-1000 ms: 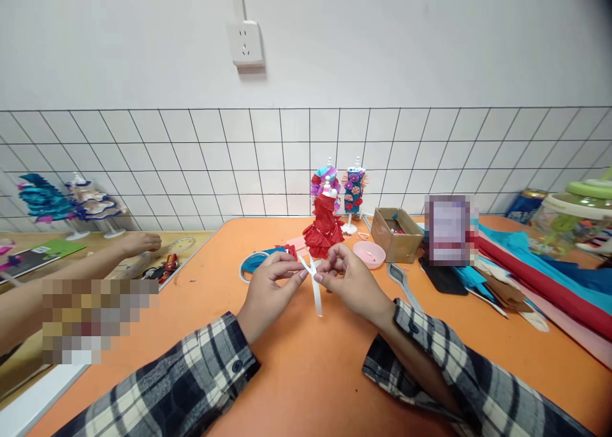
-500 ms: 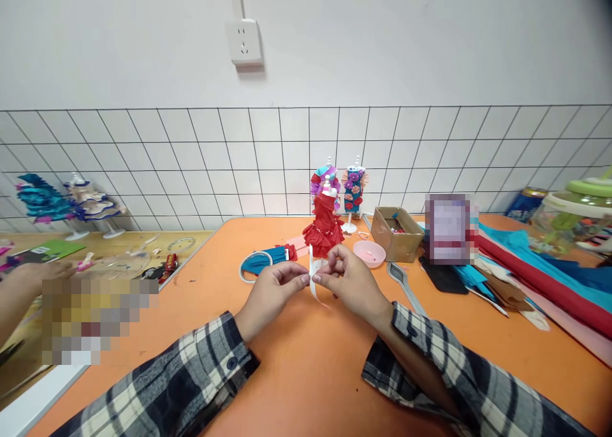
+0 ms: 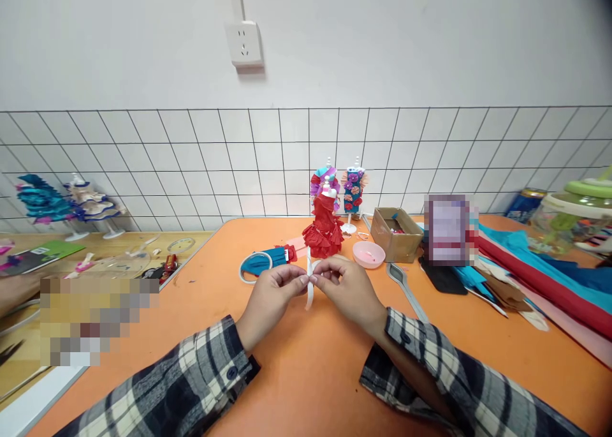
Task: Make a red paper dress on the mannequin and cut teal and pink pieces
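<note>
A: What do we have in our hands?

B: A narrow white strip (image 3: 310, 295). Our left hand (image 3: 270, 295) and right hand (image 3: 351, 291) meet over the orange table (image 3: 296, 379), the fingers of both pinched on the strip's middle. One end sticks up between them, the other hangs below.

A: Fingers closed, then?

B: Yes, thumb against forefinger on each side. We cannot tell whether the strip is folded or twisted at the pinch.

A: Noted. Directly beyond it?

B: A red ruffled dress (image 3: 324, 229) on a small white stand, upright. Two more dressed stands behind: a purple-and-blue dress (image 3: 318, 185) and a flowered dress (image 3: 354, 191).

A: Nearer our left side?

B: A pale ring (image 3: 241, 272), partly over a folded blue piece (image 3: 272, 258).

A: And to the right?

B: Pink bowl (image 3: 368, 256), open cardboard box (image 3: 398, 238) just beside it, and a grey tool (image 3: 406, 290) lying in front of the box. Farther right, rolled red material (image 3: 535, 277).

A: Anyone else about?

B: Another person's arm (image 3: 16, 293) at the left edge, its outer part hidden by a blurred patch.
</note>
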Demonstrator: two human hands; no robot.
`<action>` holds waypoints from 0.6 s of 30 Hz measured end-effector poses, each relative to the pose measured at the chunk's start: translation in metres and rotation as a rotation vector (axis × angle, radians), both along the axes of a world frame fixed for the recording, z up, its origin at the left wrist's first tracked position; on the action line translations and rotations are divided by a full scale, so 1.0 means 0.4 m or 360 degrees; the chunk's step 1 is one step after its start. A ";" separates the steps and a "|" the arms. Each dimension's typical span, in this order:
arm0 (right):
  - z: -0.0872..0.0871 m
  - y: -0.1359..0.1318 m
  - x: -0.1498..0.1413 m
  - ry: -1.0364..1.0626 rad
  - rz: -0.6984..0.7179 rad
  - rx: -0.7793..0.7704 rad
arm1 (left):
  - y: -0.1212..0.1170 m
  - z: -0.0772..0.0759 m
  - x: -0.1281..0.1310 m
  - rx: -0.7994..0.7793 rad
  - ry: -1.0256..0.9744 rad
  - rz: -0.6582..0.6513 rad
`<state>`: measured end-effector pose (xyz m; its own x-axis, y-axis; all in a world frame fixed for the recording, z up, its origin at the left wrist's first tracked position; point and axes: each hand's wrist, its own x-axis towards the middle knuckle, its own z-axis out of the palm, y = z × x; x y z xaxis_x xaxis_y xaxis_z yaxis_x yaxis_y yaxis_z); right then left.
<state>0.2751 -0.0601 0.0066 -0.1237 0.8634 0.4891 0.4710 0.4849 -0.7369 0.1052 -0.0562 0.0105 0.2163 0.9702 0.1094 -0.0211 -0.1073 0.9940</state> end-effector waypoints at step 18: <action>0.002 0.005 0.003 0.0052 0.0043 -0.0171 | -0.017 -0.007 0.017 -0.0267 -0.0528 -0.0060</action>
